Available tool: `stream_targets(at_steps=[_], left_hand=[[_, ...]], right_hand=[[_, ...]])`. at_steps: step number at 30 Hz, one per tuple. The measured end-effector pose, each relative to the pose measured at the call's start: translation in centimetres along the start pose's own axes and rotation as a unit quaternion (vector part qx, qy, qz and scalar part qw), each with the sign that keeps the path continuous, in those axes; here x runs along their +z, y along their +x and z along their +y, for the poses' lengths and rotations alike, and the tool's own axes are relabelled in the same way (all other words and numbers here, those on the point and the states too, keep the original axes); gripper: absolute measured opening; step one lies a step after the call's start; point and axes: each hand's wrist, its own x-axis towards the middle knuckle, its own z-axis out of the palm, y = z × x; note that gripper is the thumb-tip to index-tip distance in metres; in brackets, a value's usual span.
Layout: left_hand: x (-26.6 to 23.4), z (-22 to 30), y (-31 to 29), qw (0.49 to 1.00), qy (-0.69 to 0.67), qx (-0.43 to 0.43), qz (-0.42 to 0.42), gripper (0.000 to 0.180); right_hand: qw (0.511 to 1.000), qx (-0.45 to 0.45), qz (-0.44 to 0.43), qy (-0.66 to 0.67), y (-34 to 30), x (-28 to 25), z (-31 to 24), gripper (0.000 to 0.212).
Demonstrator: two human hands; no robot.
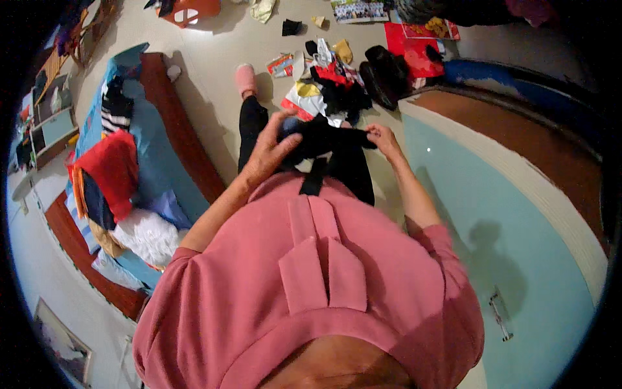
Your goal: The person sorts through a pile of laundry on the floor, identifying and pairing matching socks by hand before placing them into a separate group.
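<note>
Spreading a soft, limp black cloth garment above the floor: left hand clasping one end, right hand pinching the other; light, floppy, best gripped at edges.

The room is evenly and brightly lit from above. A soft shadow of the person is thrown onto the pale blue sheet toward its right edge, and a small glint is seen near its upper edge. Straight lines are bent strongly toward the rim, where a black border is left. Slight motion blur is seen on the left hand.
</note>
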Motion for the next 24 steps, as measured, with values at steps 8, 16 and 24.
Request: stream_targets(at_steps=[8,16,24], left_hand=[[-8.3,-13.1,14.8,0.932,-0.127,-0.199,-0.276,0.019],[-10.4,-27.9,26.3,0.874,-0.162,-0.139,-0.437,0.035],[-10.4,-38.3,28.1,0.888,-0.092,0.08,-0.443,0.037]], right_hand=[[0.98,0.165,0.095,-0.052,7.7,6.3,6.5,0.022],[0.976,0.12,0.051,-0.176,27.4,11.0,8.3,0.034],[0.986,-0.041,0.115,-0.117,59.5,20.3,1.3,0.051]])
